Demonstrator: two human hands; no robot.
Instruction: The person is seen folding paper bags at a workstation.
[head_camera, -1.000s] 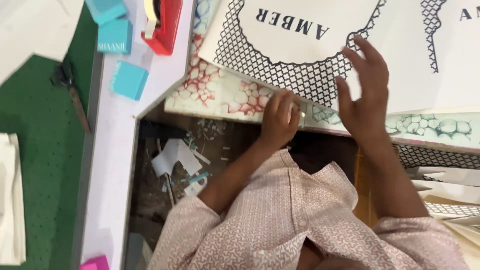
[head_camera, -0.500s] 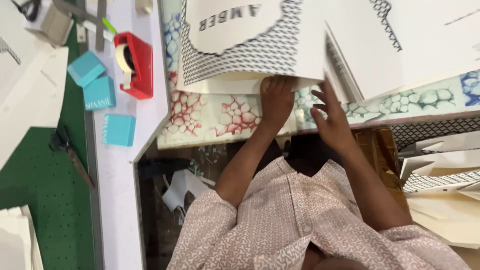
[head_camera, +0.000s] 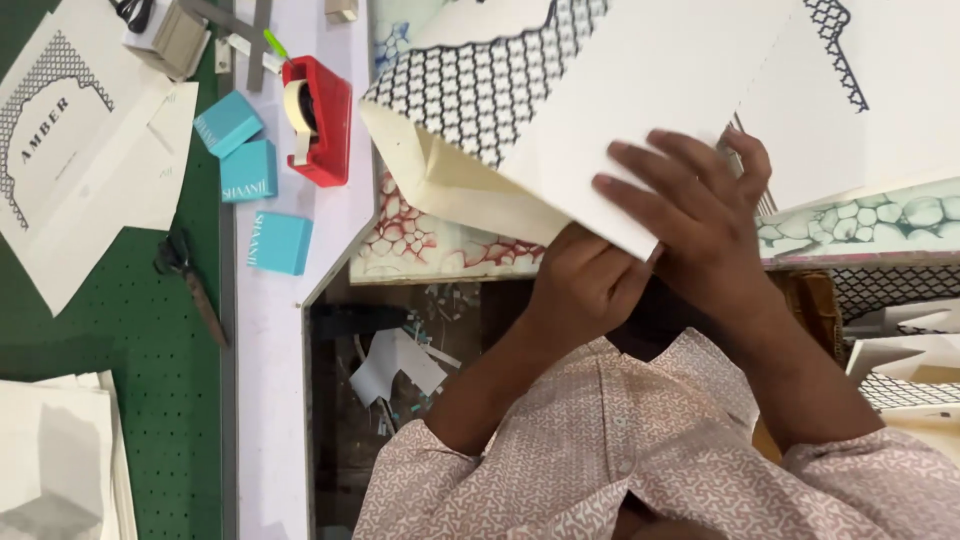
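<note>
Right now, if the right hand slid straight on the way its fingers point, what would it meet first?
The right hand lies flat on the white folded card, fingers pointing up-left. Going on, it would probably just cross more of that card toward its black lattice-printed part; depth is unclear.

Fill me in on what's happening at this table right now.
A person is handling a white printed paper sheet with a black lattice pattern, lifted over marbled paper. The left hand grips its lower edge from beneath; the right hand lies spread on top. Off to the side sit a red tape dispenser, three teal boxes and scissors.
</note>
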